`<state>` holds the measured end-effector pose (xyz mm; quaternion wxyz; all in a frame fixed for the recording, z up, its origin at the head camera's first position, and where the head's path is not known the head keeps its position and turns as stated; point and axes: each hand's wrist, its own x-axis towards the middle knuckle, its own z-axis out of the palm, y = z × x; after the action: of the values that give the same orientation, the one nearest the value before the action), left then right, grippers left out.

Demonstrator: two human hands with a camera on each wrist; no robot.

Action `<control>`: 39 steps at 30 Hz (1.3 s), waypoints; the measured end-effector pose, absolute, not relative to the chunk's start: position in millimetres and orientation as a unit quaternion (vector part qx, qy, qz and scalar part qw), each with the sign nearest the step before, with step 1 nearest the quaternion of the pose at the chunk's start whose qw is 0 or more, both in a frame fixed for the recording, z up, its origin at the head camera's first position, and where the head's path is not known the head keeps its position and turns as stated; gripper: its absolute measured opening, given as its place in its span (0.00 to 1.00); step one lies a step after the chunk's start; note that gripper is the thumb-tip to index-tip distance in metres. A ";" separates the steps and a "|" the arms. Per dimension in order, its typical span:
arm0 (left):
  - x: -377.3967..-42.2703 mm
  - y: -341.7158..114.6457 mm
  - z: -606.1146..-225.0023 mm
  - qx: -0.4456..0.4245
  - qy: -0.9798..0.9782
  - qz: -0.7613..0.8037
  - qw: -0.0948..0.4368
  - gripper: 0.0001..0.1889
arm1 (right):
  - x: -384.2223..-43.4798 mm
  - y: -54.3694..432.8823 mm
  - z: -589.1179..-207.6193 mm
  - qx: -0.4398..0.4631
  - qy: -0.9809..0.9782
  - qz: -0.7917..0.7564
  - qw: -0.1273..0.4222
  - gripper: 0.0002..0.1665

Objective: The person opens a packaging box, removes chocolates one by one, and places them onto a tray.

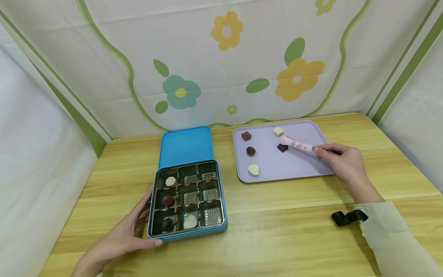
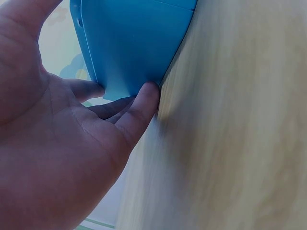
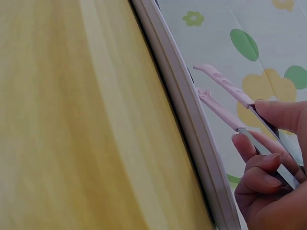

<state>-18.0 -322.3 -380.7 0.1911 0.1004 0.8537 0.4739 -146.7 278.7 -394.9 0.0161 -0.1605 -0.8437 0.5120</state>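
The right hand [image 1: 346, 165] reaches forward, its fingers [image 3: 278, 114] clamped on pink tongs [image 1: 297, 144]; the left hand [image 1: 122, 232] grips the blue box [image 1: 207, 231], right of its fingers.

Texts, labels, brands, numbers, signs: none legible on blue tin [image 1: 194, 235] at left grip [image 1: 126, 234], pink-tipped tongs [image 1: 298, 144] in right grip [image 1: 346, 165], or lilac tray [image 1: 297, 169] beneath.

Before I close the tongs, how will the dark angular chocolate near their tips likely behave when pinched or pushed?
The dark angular chocolate probably won't roll, given its straight edges and corners. It's likely light, being small beside the pink-tipped tongs. It may slide if pushed, since the lilac tray looks smooth.
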 end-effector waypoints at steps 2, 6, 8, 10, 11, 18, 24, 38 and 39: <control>-18.4 -322.2 -380.8 0.099 0.854 0.473 0.193 0.68 | -146.5 278.4 -394.5 -0.161 -0.843 0.513 0.018 0.32; -18.7 -321.9 -381.1 0.099 0.855 0.471 0.194 0.68 | -145.5 277.3 -392.2 -0.163 -0.840 0.516 0.023 0.33; -18.6 -321.7 -381.2 0.099 0.855 0.471 0.194 0.68 | -144.5 275.9 -390.5 -0.163 -0.841 0.515 0.028 0.33; -18.6 -321.5 -381.1 0.099 0.855 0.470 0.194 0.68 | -143.5 273.3 -387.8 -0.159 -0.843 0.512 0.037 0.33; -18.6 -321.4 -381.0 0.099 0.855 0.471 0.194 0.68 | -142.9 271.3 -386.1 -0.156 -0.845 0.510 0.041 0.32; -18.9 -321.2 -380.2 0.102 0.854 0.472 0.191 0.68 | -132.8 249.2 -372.1 -0.092 -0.857 0.504 0.060 0.30; -18.8 -322.2 -379.8 0.104 0.852 0.475 0.193 0.68 | -122.7 219.6 -360.3 -0.013 -0.854 0.517 0.063 0.25; -18.4 -323.2 -380.2 0.102 0.848 0.480 0.198 0.68 | -113.7 152.3 -351.2 0.124 -0.832 0.540 0.037 0.11; -18.3 -323.4 -380.2 0.103 0.848 0.481 0.198 0.68 | -113.8 148.6 -350.8 0.129 -0.832 0.538 0.037 0.11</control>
<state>-18.3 -323.4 -380.2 0.1981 0.1034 0.8478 0.4810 -113.8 148.6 -350.8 0.0371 0.1287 -0.8324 0.5378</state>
